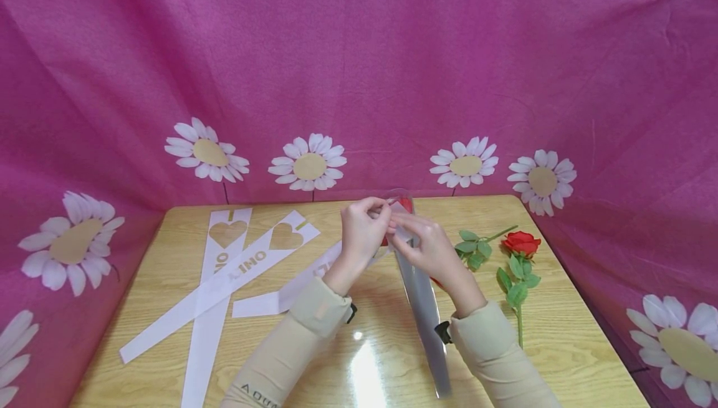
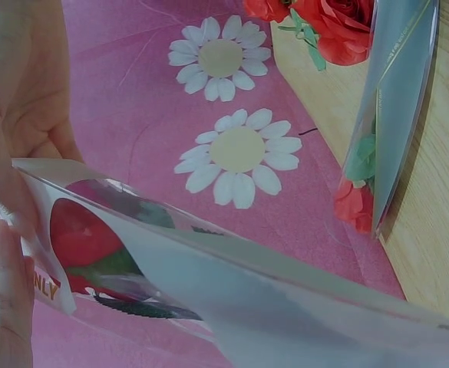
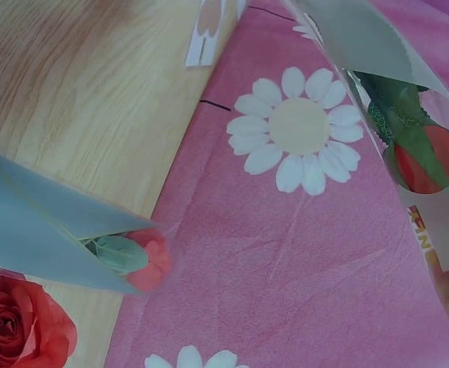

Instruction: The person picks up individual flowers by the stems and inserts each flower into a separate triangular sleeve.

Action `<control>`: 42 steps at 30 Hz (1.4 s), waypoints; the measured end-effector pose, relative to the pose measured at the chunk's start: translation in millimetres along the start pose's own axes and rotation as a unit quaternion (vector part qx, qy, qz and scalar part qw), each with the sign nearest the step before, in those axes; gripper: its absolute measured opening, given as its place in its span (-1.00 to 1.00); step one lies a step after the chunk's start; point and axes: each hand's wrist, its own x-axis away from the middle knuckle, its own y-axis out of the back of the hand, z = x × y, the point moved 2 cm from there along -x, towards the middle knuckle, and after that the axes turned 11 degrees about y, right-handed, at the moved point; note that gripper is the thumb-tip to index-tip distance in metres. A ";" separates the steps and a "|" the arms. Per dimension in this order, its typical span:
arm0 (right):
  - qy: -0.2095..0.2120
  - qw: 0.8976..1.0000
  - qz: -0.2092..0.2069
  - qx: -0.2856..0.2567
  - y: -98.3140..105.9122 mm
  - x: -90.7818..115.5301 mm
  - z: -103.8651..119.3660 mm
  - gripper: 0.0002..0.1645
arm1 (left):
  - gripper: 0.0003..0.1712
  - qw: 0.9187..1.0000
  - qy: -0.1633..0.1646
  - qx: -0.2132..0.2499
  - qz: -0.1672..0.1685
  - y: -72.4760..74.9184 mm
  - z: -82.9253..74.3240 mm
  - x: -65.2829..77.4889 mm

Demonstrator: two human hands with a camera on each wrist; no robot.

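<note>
In the head view, my left hand [image 1: 363, 230] pinches with curled fingers at the top end of a white flower sleeve [image 1: 303, 283]. My right hand [image 1: 432, 249] grips the same end from the other side. The sleeve slants down toward the left. Through its clear window a red rose [image 2: 86, 241] with green leaves shows in the left wrist view, and the same rose [image 3: 431, 157] appears in the right wrist view. Gold lettering marks the sleeve near the fingers. The hands partly hide the sleeve's top in the head view.
A grey sleeve [image 1: 426, 321] holding a red rose lies below the right hand. Farther right are a loose red rose [image 1: 521, 243] and another green-leaved stem [image 1: 473, 247], partly hidden by the arm. Two white sleeves [image 1: 210, 321] with gold hearts cross at the left. A pink cloth hangs behind the table.
</note>
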 end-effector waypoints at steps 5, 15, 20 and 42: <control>0.012 0.996 -0.088 -0.011 -7.4 3.1 0.5 -0.50 | -0.85 1.000 0.008 0.005 -0.001 -4.5 23.3 -8.1; -0.171 0.899 -0.394 -0.090 -45.0 28.4 52.7 -0.29 | -0.86 1.000 0.013 0.005 -0.010 -5.4 36.9 -9.6; -0.266 0.863 -0.389 -0.181 -70.1 38.8 58.0 -0.33 | -0.85 1.000 0.024 -0.001 -0.008 -8.3 37.7 -8.2; -0.305 0.869 -0.350 -0.169 -110.7 62.1 42.2 -0.87 | -0.80 0.979 0.019 -0.179 0.093 -10.2 59.0 -14.2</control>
